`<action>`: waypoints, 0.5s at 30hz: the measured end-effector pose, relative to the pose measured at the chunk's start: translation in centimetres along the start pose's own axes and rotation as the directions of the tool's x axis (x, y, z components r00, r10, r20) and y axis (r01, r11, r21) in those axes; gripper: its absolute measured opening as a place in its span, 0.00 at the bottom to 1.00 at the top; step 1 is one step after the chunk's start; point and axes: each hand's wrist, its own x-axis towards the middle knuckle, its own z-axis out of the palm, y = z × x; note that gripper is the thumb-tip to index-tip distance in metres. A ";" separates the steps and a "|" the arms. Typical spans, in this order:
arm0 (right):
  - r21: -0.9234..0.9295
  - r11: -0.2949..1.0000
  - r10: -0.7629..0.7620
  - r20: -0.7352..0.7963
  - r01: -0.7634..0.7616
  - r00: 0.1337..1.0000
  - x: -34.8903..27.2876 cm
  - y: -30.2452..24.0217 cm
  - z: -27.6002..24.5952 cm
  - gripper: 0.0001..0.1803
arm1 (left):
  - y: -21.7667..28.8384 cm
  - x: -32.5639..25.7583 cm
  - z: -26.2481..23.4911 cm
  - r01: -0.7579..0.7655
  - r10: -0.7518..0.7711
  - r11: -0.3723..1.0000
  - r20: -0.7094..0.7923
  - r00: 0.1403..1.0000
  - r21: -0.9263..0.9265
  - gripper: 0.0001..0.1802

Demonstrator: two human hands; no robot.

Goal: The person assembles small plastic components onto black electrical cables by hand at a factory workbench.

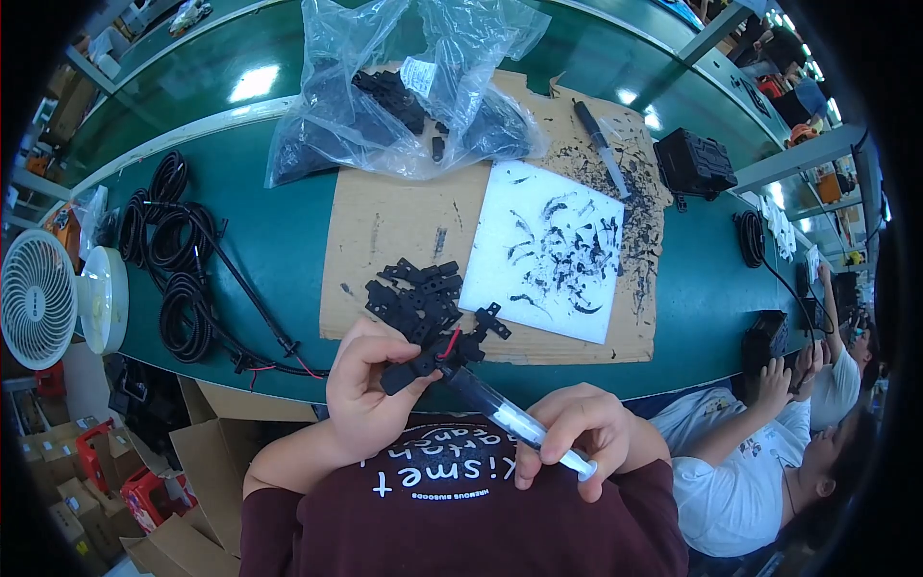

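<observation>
Green-topped workbench [279,231] with a brown cardboard sheet [385,216] laid over it, probably to protect it. At its near edge, left hand [368,387] pinches a black blocky plastic part [410,371] between thumb and fingers, apparently to steady it, while right hand [588,431] closes around the rear of a clear cylindrical syringe [495,406], slanted with its front end toward the part; contact cannot be told. Part looks matt and square-edged; just beyond lies a heap of black angular plastic pieces [415,296], within easy reach, beside a white rectangular board [495,274] streaked black.
</observation>
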 end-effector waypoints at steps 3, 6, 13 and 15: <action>-0.003 1.000 0.004 -0.012 -0.004 1.000 -0.1 -0.1 0.1 0.25 | 0.0 0.1 -0.3 -0.044 0.044 0.999 0.036 0.998 0.011 0.20; 0.005 1.000 0.013 -0.019 -0.013 1.000 0.0 -0.2 0.2 0.25 | 0.0 -0.2 -0.1 -0.011 0.012 1.000 0.016 1.000 -0.011 0.18; 0.046 0.999 0.018 -0.048 -0.016 0.999 -0.1 -0.4 0.3 0.25 | -0.4 -0.5 -0.5 -0.018 0.017 0.997 0.017 1.000 0.081 0.13; 0.073 0.997 0.027 -0.058 -0.023 0.998 -0.2 -0.4 0.4 0.26 | -0.6 -0.6 -0.8 -0.047 0.044 0.994 0.036 0.998 0.096 0.13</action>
